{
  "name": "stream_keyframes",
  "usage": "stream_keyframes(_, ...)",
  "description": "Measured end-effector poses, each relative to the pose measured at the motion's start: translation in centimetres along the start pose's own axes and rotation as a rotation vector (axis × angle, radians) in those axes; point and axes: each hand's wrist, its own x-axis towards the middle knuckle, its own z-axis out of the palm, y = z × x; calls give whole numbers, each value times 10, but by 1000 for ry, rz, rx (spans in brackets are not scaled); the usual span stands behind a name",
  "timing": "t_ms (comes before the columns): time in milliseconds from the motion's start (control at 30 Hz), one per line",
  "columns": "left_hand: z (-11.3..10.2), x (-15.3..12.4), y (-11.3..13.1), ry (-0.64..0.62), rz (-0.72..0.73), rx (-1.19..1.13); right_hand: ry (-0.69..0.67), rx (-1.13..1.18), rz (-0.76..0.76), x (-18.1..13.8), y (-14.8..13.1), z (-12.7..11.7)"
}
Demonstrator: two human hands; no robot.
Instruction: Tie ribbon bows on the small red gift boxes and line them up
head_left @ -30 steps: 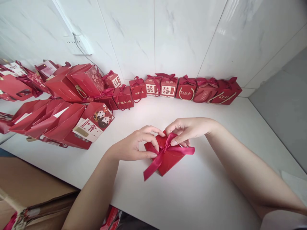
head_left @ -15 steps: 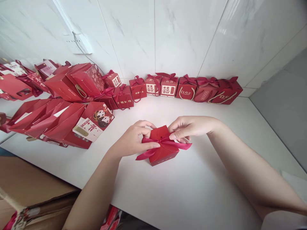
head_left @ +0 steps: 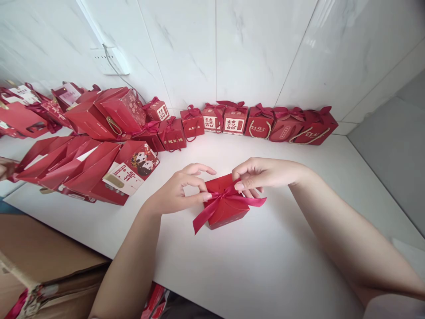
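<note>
A small red gift box (head_left: 229, 215) stands on the white table in front of me, with a crimson ribbon (head_left: 207, 212) tied across its top in a knot. One ribbon tail hangs down at the front left; the other sticks out to the right. My left hand (head_left: 182, 188) pinches the ribbon at the left of the knot between thumb and forefinger, the other fingers loosely curved. On the right side, my right hand (head_left: 255, 177) has thumb and forefinger closed on the ribbon close to the knot. Its fingertips partly cover the box's back right corner.
Several tied red boxes (head_left: 234, 119) line the tiled wall. Larger red gift boxes (head_left: 96, 177) are grouped at the left, more behind them. A cardboard box (head_left: 49, 252) is at the lower left. Another person's hand (head_left: 6, 168) shows at the left edge. A cable hangs from a wall socket (head_left: 109, 61).
My left hand has shifted slightly left, its thumb off the knot and now at the ribbon's left side. The left ribbon tail has swung down. My right hand stays almost in place.
</note>
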Motion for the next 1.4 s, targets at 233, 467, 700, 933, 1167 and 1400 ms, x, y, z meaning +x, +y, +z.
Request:
stream_keyframes(233, 0, -1, -5, 244, 106, 487, 0, -34, 2, 0, -4, 4)
stream_keyframes(467, 17, 4, 0, 12, -16, 212, -34, -36, 10, 3, -5, 7)
stream_keyframes(700, 17, 6, -9, 88, 45, -79, -75, 53, -3, 0, -3, 4)
stream_keyframes(933, 24, 6, -12, 104, -3, -224, -94, 89, -41, -3, -2, 3)
stream_keyframes(1167, 35, 11, -3, 279, -30, -254, -184, 111, -59, 0, -3, 9)
stream_keyframes(1400, 44, 14, 3, 366, -69, -140, -298, 66, -37, 4, -8, 19)
